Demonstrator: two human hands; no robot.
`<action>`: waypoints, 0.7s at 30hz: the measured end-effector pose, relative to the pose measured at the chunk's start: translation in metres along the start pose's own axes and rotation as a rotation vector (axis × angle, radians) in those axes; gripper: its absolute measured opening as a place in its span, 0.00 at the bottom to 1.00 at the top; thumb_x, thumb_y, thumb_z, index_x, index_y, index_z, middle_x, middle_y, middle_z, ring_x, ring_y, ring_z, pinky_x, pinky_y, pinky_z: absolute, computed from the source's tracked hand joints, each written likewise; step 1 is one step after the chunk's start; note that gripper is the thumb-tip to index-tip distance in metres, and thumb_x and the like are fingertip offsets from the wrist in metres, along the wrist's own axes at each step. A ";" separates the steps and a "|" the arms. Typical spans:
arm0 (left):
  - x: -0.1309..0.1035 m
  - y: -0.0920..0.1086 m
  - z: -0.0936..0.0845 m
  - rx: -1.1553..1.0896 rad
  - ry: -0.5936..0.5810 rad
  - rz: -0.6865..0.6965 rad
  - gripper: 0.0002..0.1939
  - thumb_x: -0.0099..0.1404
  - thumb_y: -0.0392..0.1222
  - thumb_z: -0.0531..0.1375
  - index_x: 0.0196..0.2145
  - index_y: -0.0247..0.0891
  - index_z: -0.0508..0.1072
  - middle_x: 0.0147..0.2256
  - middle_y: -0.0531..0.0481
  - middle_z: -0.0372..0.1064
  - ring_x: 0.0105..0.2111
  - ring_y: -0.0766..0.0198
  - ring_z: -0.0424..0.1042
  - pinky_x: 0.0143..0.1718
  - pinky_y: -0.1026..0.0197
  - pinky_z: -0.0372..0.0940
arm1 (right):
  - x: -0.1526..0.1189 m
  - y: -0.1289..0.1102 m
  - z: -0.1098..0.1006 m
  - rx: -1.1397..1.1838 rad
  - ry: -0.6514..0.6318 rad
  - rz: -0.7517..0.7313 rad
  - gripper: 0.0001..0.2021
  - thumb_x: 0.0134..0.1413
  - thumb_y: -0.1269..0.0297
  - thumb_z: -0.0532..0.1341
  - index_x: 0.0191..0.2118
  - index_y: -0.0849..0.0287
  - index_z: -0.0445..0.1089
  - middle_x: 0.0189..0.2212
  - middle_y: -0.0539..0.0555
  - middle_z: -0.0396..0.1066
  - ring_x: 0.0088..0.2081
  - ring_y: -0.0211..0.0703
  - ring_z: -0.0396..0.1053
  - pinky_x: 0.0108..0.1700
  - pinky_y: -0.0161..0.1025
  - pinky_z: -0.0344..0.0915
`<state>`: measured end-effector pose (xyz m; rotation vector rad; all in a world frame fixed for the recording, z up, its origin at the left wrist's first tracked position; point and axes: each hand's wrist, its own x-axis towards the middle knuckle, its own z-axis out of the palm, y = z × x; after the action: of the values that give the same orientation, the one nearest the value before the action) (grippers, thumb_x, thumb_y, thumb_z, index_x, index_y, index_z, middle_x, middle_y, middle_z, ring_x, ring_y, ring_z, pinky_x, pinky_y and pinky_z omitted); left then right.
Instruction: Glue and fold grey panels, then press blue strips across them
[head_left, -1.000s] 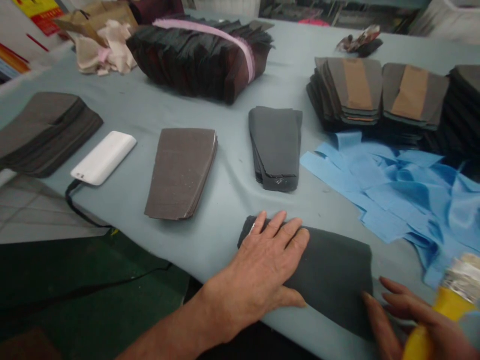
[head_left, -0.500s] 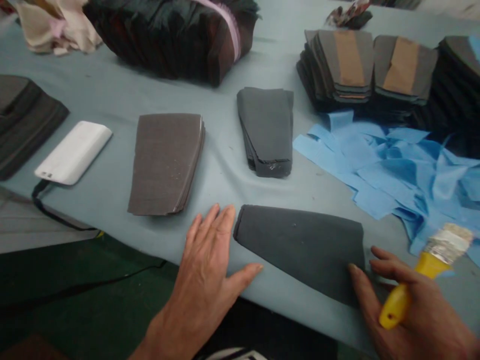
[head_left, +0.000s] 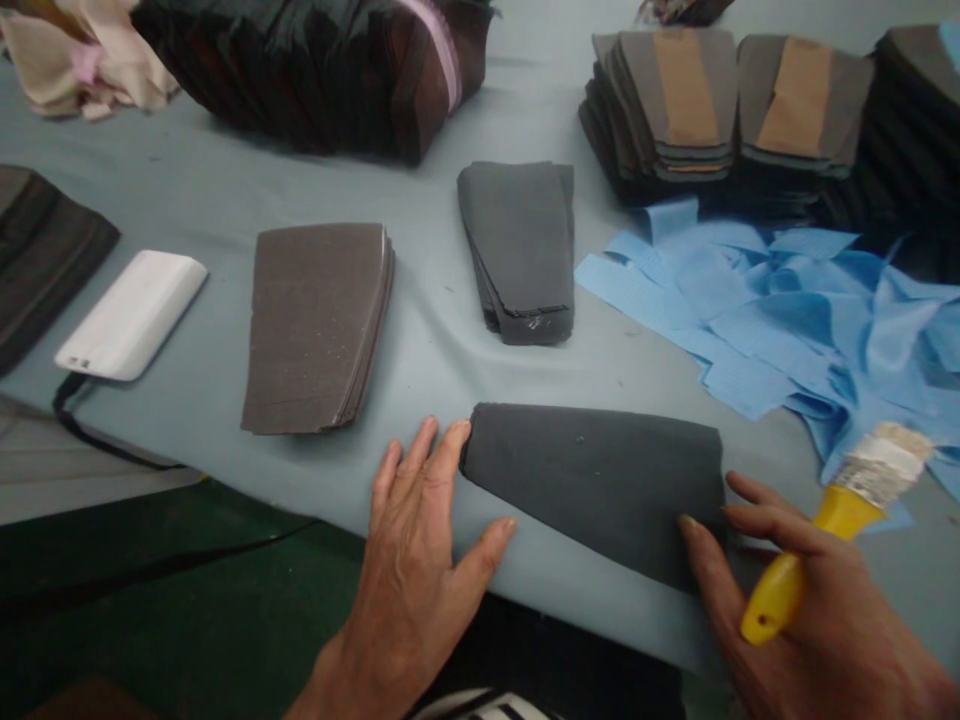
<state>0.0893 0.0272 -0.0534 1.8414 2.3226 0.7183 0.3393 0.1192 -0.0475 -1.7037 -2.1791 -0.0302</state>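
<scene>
A dark grey tapered piece of material lies sideways near the front edge of the table, its narrow end to the left. My left hand is open, fingers spread flat, with the index fingertip against that narrow end. At the wide end, my right hand has its thumb on the piece and its fingers at the edge. A paintbrush with a yellow handle is also held in my right hand, its whitish bristles pointing up and right.
Beyond the piece stand a brown stack and a smaller dark grey stack. Light blue fabric strips are heaped at right, before bundled dark stacks. A white power bank with a black cable lies left. A large dark bundle sits behind.
The view has shifted slightly. My left index fingertip has closed the small gap to the narrow end of the piece. My right hand keeps the paintbrush and stays at the wide end.
</scene>
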 end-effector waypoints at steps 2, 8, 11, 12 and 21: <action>0.000 0.001 0.000 0.003 0.003 -0.011 0.31 0.76 0.44 0.58 0.71 0.33 0.55 0.67 0.35 0.69 0.72 0.44 0.62 0.71 0.34 0.57 | 0.000 -0.001 0.000 0.005 0.005 -0.001 0.25 0.69 0.36 0.55 0.51 0.53 0.72 0.59 0.58 0.77 0.43 0.61 0.82 0.33 0.51 0.70; 0.000 0.001 0.001 -0.001 0.018 -0.016 0.30 0.76 0.44 0.57 0.71 0.37 0.55 0.66 0.37 0.70 0.71 0.45 0.63 0.71 0.33 0.58 | 0.001 -0.001 0.002 0.040 -0.007 0.034 0.28 0.68 0.33 0.54 0.50 0.53 0.71 0.59 0.60 0.77 0.43 0.62 0.82 0.36 0.52 0.70; 0.001 0.001 0.000 0.000 0.019 -0.016 0.30 0.76 0.43 0.57 0.71 0.37 0.55 0.66 0.37 0.70 0.71 0.45 0.63 0.71 0.33 0.58 | 0.001 -0.001 0.002 0.057 -0.005 0.010 0.26 0.69 0.35 0.56 0.51 0.53 0.71 0.60 0.59 0.77 0.44 0.62 0.81 0.39 0.52 0.70; 0.001 0.001 0.000 -0.001 0.020 -0.017 0.29 0.77 0.43 0.57 0.71 0.36 0.55 0.66 0.37 0.70 0.71 0.45 0.63 0.71 0.33 0.58 | 0.000 -0.001 0.002 0.057 -0.003 0.000 0.25 0.69 0.36 0.56 0.51 0.53 0.72 0.60 0.59 0.77 0.44 0.61 0.81 0.40 0.52 0.70; 0.001 0.003 0.002 -0.009 0.040 -0.026 0.28 0.78 0.44 0.56 0.71 0.38 0.56 0.66 0.36 0.70 0.70 0.45 0.64 0.70 0.33 0.60 | 0.001 -0.002 0.003 0.003 0.012 -0.032 0.25 0.70 0.36 0.54 0.49 0.54 0.73 0.56 0.57 0.79 0.39 0.60 0.82 0.33 0.51 0.69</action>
<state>0.0920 0.0290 -0.0538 1.8068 2.3586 0.7672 0.3362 0.1207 -0.0494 -1.6622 -2.1967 -0.0449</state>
